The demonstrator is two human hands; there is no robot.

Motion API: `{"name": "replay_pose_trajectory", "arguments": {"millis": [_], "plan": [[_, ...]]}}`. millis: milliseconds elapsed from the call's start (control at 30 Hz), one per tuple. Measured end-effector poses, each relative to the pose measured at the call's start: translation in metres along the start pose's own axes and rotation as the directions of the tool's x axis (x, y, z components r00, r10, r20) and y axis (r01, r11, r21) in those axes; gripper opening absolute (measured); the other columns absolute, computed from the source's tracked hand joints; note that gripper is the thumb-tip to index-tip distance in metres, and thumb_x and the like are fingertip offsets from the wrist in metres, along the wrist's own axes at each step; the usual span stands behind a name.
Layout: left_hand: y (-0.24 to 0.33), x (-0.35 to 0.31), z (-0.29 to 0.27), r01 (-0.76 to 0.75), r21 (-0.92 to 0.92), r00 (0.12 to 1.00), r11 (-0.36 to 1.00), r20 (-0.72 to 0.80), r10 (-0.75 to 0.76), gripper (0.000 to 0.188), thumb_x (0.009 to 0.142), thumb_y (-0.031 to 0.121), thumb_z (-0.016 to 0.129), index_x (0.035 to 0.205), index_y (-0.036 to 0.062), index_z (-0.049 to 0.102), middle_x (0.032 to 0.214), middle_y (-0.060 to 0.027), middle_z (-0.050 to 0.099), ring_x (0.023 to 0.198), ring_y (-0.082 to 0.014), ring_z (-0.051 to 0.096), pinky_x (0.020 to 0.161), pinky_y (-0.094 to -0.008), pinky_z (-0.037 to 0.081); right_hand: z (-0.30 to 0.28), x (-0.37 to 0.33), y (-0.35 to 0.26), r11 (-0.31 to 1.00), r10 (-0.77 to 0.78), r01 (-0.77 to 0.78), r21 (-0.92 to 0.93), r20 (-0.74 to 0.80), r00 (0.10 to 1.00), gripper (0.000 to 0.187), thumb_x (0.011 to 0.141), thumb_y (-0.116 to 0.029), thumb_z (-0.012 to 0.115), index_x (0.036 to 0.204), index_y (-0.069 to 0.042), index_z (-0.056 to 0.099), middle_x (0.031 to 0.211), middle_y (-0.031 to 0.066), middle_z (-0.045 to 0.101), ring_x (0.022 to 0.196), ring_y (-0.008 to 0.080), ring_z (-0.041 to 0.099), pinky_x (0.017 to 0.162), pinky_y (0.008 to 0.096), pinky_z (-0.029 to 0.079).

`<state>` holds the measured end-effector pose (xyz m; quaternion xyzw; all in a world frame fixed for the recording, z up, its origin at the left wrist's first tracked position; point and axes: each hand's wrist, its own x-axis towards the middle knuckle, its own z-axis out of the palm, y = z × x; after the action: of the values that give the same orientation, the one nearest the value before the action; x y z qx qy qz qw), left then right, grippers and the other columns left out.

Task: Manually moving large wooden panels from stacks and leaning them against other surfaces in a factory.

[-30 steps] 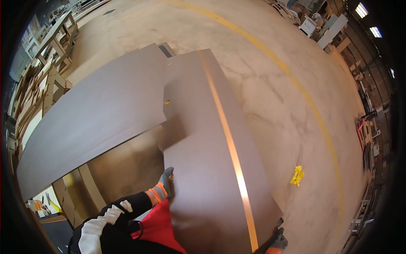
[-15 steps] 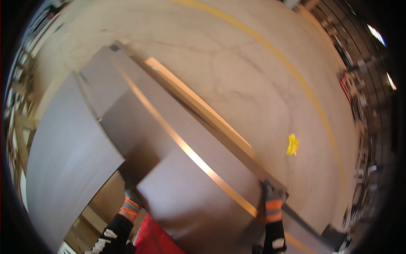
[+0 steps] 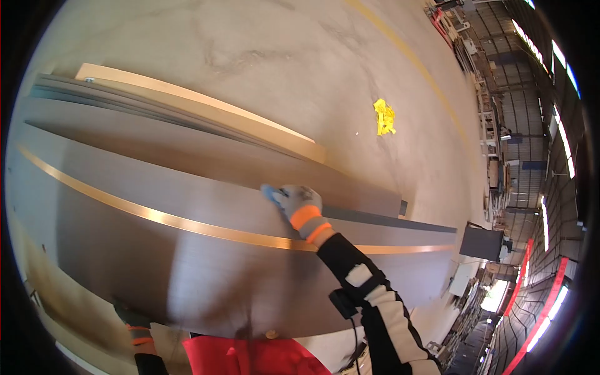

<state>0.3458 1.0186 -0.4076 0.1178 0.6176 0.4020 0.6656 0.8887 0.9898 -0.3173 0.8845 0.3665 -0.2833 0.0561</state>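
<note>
A long grey-brown panel (image 3: pixel 206 269) with a shiny gold strip (image 3: pixel 159 216) along it stretches across the view, tilted in front of me. My right hand (image 3: pixel 299 203), in a grey glove with an orange cuff, is closed over the panel's far edge. Low on the left, my left hand (image 3: pixel 130 315) is at the near edge in a dark-looking glove; its fingers are mostly hidden and seem wrapped round that edge. Just behind lies another grey-brown panel (image 3: pixel 250 159), with a gap between the two.
Behind the panels lies a pale wooden board (image 3: pixel 206 103). A crumpled yellow piece (image 3: pixel 384 117) rests on the concrete floor (image 3: pixel 300 69), near a curved yellow line (image 3: pixel 415 62). At the right stands a dark box-like object (image 3: pixel 481 242). Racks line the far right side.
The gold-striped panel has swung away from the panel that was at the left and now lies more crosswise. My right hand has moved inward along its far edge, my left hand outward. The view has turned.
</note>
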Motion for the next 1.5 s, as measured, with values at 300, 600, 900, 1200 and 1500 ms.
{"name": "replay_pose_trajectory", "arguments": {"millis": [300, 600, 900, 1200, 1500], "plan": [[-0.048, 0.106, 0.004, 0.103, -0.162, 0.951, 0.981, 0.305, -0.049, 0.064, 0.088, 0.050, 0.042, 0.134, 0.0069, 0.039, 0.133, -0.0112, 0.045, 0.121, -0.0327, 0.041, 0.102, -0.0499, 0.032, 0.099, 0.104, 0.002, 0.839, -0.544, 0.520, -0.161, -0.243, 0.803, 0.031, 0.092, -0.030, 0.043, 0.110, -0.015, 0.063, 0.097, 0.0107, 0.066, 0.087, 0.0289, 0.062, 0.073, 0.0368, 0.047], [-0.020, 0.157, 0.044, 0.174, -0.185, 0.982, 0.967, 0.110, -0.156, 0.083, 0.079, 0.074, 0.039, 0.136, 0.0146, 0.039, 0.141, -0.0099, 0.037, 0.126, -0.0343, 0.036, 0.102, -0.0588, 0.027, 0.139, 0.189, -0.029, 0.952, -0.214, 0.248, 0.176, -0.192, 0.958, 0.053, 0.088, -0.047, 0.047, 0.070, 0.000, 0.063, 0.065, 0.0219, 0.057, 0.058, 0.0369, 0.052, 0.058, 0.0443, 0.039], [-0.002, 0.162, -0.012, -0.018, 0.411, 0.994, 0.911, -0.094, 0.061, 0.055, 0.094, 0.046, 0.039, 0.131, 0.0066, 0.044, 0.121, -0.0161, 0.054, 0.101, -0.0274, 0.055, 0.095, -0.0410, 0.040, 0.065, 0.146, -0.086, 0.856, -0.504, 0.501, -0.130, -0.430, 0.749, 0.028, 0.090, -0.023, 0.049, 0.094, 0.001, 0.064, 0.078, 0.0140, 0.061, 0.070, 0.0264, 0.059, 0.068, 0.0324, 0.045], [-0.051, 0.029, -0.038, 0.286, 0.251, 0.935, 0.925, -0.286, -0.211, 0.041, 0.092, 0.027, 0.044, 0.124, 0.0014, 0.045, 0.111, -0.0262, 0.057, 0.092, -0.0358, 0.061, 0.082, -0.0426, 0.049, 0.100, -0.020, -0.002, 0.765, -0.600, 0.620, -0.173, 0.159, 0.784, 0.019, 0.083, -0.010, 0.053, 0.099, -0.009, 0.062, 0.092, 0.0127, 0.063, 0.080, 0.0317, 0.060, 0.070, 0.0376, 0.047], [-0.089, -0.139, -0.078, 0.462, -0.072, 0.852, 0.884, -0.240, -0.465, 0.051, 0.091, 0.024, 0.050, 0.138, 0.0108, 0.035, 0.144, -0.0164, 0.026, 0.096, -0.0349, 0.059, 0.075, -0.0557, 0.051, 0.131, -0.199, -0.053, 0.595, -0.788, 0.704, 0.387, 0.454, 0.416, 0.032, 0.088, -0.040, 0.046, 0.102, -0.014, 0.059, 0.096, 0.0162, 0.063, 0.090, 0.0376, 0.059, 0.079, 0.0471, 0.046]]}}
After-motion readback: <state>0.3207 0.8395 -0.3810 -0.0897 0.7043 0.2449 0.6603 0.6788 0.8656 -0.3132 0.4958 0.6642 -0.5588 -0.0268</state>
